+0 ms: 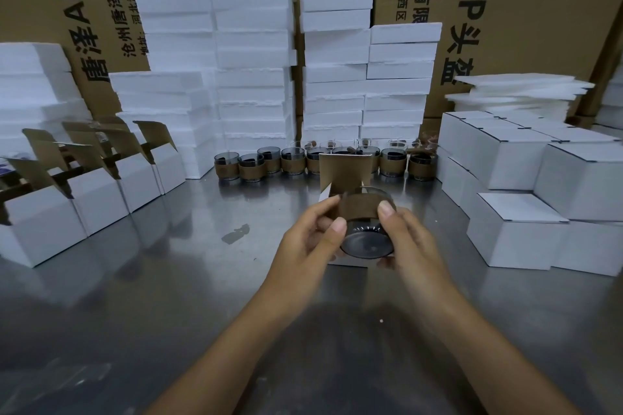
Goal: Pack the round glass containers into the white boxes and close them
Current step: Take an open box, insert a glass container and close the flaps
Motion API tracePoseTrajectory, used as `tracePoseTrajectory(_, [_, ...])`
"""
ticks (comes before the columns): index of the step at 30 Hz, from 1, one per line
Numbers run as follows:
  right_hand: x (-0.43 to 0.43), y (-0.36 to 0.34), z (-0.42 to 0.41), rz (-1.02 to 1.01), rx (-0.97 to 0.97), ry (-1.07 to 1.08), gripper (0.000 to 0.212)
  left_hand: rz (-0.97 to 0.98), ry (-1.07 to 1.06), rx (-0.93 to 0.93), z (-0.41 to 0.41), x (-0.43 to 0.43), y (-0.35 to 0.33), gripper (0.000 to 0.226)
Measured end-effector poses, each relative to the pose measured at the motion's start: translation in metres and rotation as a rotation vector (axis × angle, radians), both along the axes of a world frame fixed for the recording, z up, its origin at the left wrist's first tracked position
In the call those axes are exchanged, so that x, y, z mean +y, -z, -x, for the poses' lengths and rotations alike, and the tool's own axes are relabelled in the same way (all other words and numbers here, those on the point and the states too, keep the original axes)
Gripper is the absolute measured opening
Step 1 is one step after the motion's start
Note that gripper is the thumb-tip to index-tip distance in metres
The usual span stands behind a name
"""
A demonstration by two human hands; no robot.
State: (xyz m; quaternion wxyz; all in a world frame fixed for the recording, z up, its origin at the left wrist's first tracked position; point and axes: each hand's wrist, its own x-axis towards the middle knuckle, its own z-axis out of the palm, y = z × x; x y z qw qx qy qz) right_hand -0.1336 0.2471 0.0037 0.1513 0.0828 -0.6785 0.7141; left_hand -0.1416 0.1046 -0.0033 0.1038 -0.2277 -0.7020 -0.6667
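Head view, tilted smoky glass container [367, 239], brown-banded

The held jar [365, 229] is smoky grey glass with a brown band, like the row of jars [251, 167] behind. The boxes [97, 199] are white outside, brown inside the flaps. The worktop [168, 280] is shiny grey metal. The cartons [526, 10] are brown with black print.
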Motion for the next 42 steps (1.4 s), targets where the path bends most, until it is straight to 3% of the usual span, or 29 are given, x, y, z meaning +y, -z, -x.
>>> tracePoseTrajectory(5, [0.0,-0.001,0.0,-0.008,-0.158,-0.052,0.073,0.001,0.014,-0.01,0.0,0.002,0.001,0.037])
tracePoseTrajectory(10, [0.001,-0.002,0.0,-0.042,-0.194,-0.039,0.071,0.002,0.002,-0.023,0.001,0.002,0.002,0.06])
tracePoseTrajectory(14, [0.0,-0.004,-0.002,-0.001,-0.162,-0.052,0.071,-0.006,-0.002,-0.002,0.002,0.003,0.002,0.051])
tracePoseTrajectory(18, [-0.002,-0.005,-0.003,0.058,0.005,0.04,0.058,0.006,-0.08,0.032,0.004,0.0,0.003,0.046])
tracePoseTrajectory(23, [0.0,-0.003,-0.002,0.005,0.196,0.17,0.053,0.284,-0.362,0.198,0.009,-0.007,0.007,0.03])
tracePoseTrajectory(26, [0.002,-0.002,-0.005,-0.132,0.256,0.199,0.056,0.563,-0.379,0.189,0.012,-0.007,0.013,0.035])
tracePoseTrajectory(28, [0.001,-0.001,-0.007,-0.199,0.286,0.189,0.056,0.651,-0.379,0.174,0.014,-0.007,0.016,0.033])
tracePoseTrajectory(38, [-0.001,-0.002,-0.009,-0.241,0.317,0.127,0.056,0.698,-0.437,0.18,0.015,-0.006,0.012,0.035])
tracePoseTrajectory(42, [-0.001,-0.001,-0.009,-0.226,0.321,0.114,0.056,0.682,-0.455,0.246,0.013,-0.007,0.012,0.023])
